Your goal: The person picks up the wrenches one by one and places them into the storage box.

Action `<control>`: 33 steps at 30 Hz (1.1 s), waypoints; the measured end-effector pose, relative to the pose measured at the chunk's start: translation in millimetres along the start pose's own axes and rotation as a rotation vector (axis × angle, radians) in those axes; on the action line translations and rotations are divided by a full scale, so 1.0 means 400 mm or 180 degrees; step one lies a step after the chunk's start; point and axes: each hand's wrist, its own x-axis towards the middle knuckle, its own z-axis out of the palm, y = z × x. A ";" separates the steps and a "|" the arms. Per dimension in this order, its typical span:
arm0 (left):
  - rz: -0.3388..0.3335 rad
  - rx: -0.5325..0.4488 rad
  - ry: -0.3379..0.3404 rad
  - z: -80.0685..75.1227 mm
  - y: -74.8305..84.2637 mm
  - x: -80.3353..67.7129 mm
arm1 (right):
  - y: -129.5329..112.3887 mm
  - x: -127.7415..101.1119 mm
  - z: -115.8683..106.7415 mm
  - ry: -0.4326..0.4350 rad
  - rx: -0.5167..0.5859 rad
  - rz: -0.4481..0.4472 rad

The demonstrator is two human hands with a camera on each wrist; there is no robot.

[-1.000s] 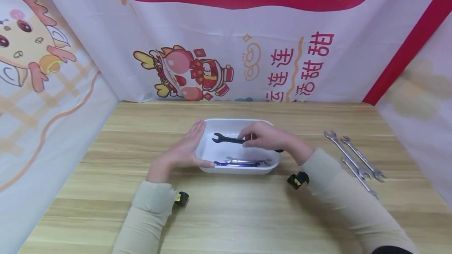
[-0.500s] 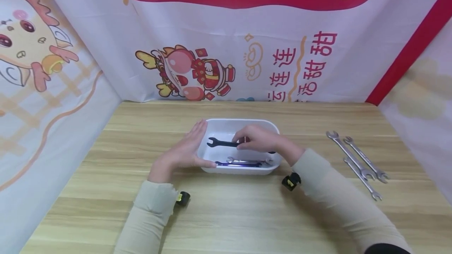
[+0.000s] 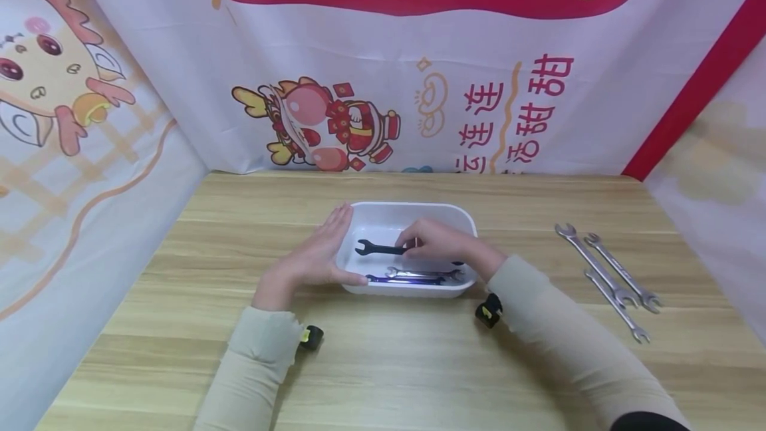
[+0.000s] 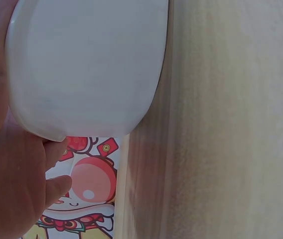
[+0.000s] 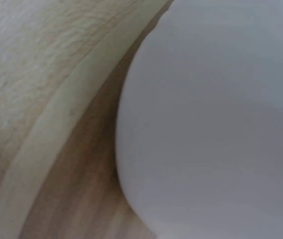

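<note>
Pointing left inside the white tray (image 3: 407, 290), the black wrench (image 3: 381, 249) is pinched between thumb and fingers of the right hand (image 3: 437, 241). The tray's left end is touched by the left hand (image 3: 312, 257), fingers extended, thumb spread toward the near rim. A silver wrench (image 3: 419, 274) and a blue wrench (image 3: 407, 281) are located along the near wall. Three silver wrenches (image 3: 592, 263) are positioned on the table (image 3: 395, 364).

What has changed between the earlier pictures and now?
The right hand, holding the black wrench, moved left and slightly down in the head view, over the white tray. Nothing was released. The left hand at the tray and the three wrenches right of it stayed in place.
</note>
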 end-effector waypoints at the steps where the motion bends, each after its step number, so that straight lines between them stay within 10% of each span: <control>1: -0.0001 -0.0014 0.0001 0.001 0.000 0.000 | 0.003 0.000 0.002 0.0001 0.0012 0.0005; 33: -0.0046 -0.0016 0.0010 0.001 0.005 -0.002 | 0.021 0.012 0.054 0.0114 -0.0163 0.0192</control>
